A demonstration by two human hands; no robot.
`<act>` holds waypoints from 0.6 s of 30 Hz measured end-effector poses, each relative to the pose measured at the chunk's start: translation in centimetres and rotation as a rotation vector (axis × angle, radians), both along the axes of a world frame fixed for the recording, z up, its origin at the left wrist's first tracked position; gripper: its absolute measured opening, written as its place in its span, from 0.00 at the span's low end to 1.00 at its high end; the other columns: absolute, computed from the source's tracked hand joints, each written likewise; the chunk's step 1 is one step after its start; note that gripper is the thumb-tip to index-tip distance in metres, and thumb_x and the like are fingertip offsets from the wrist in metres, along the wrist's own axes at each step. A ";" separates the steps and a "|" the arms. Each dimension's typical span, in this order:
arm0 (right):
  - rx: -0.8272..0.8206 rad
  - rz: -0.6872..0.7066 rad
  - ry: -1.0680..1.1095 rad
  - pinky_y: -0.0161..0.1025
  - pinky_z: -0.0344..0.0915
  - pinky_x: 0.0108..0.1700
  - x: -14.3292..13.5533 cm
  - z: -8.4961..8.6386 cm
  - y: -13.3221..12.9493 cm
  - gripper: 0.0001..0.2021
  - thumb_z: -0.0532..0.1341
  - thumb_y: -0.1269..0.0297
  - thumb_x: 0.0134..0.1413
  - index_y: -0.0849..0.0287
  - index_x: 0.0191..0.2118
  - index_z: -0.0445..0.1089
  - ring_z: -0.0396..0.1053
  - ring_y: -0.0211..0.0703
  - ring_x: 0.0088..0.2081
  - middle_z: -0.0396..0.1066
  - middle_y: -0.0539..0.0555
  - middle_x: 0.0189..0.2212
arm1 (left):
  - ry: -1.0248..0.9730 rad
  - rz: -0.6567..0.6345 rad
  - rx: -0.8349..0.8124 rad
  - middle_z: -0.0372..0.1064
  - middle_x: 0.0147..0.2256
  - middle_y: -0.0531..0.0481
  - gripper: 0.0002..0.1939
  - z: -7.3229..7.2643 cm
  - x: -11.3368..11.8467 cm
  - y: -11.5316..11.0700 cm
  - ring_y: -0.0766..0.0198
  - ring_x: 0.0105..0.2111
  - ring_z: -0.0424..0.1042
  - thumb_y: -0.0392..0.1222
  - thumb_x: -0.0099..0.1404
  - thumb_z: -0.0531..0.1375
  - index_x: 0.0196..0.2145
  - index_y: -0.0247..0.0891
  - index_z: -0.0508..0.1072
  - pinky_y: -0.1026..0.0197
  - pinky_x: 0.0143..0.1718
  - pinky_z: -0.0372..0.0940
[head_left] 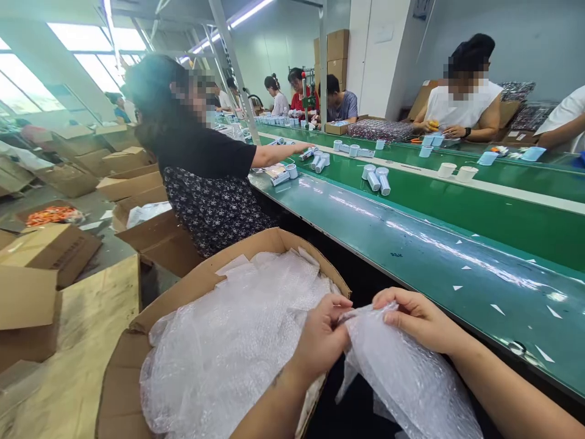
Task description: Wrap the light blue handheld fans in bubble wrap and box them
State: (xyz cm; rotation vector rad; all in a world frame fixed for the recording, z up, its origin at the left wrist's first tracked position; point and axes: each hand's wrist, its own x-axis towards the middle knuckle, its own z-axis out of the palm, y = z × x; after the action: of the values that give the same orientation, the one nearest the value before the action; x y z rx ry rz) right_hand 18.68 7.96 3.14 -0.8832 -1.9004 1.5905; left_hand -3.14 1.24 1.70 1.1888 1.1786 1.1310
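Note:
Between my two hands hangs a bubble wrap bag (402,372), pinched at its upper edge. My left hand (324,332) is closed on the bag's left corner, thumb and fingers together. On the upper right edge, my right hand (411,317) pinches the same film between thumb and fingers. Whether anything is inside the bag, I cannot tell. Just left of my hands, a cardboard box (121,366) is heaped with more bubble wrap bags (228,341).
A green conveyor belt (457,225) runs past on the right, carrying light-blue cylinders (377,180) and white cups (457,172). Its near ledge (411,262) bears small white scraps. A co-worker in black (205,158) reaches over the belt. Open cartons (59,256) crowd the left floor.

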 end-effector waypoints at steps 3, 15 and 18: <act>-0.056 -0.096 -0.032 0.37 0.62 0.39 1.7 -1.5 0.0 0.11 0.60 0.55 0.56 0.55 0.40 0.68 0.65 0.41 0.37 0.69 0.53 0.38 | 0.093 0.194 -0.213 0.69 0.23 0.52 0.13 -3.5 -3.7 4.3 0.65 0.18 0.67 0.49 0.56 0.59 0.34 0.38 0.66 0.63 0.20 0.61; -0.260 0.000 0.205 0.33 0.59 0.35 2.0 -1.6 -0.4 0.12 0.65 0.55 0.52 0.57 0.38 0.70 0.62 0.36 0.33 0.66 0.52 0.35 | 0.328 0.579 -0.192 0.67 0.50 0.40 0.03 -14.0 -5.9 11.3 0.47 0.60 0.53 0.40 0.53 0.58 0.26 0.40 0.66 0.44 0.59 0.50; -0.430 -0.093 0.496 0.32 0.60 0.33 2.3 -2.6 0.2 0.13 0.66 0.54 0.49 0.56 0.36 0.68 0.64 0.35 0.31 0.65 0.50 0.34 | 0.225 0.567 -0.105 0.69 0.49 0.44 0.06 -11.3 -6.0 8.8 0.53 0.54 0.64 0.43 0.56 0.54 0.31 0.41 0.66 0.47 0.55 0.58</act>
State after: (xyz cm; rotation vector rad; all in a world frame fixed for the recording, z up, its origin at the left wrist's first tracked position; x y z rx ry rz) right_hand 21.01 8.12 0.55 -0.6419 -1.1849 1.9732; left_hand -9.16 10.06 -9.57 0.9395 1.7996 1.3481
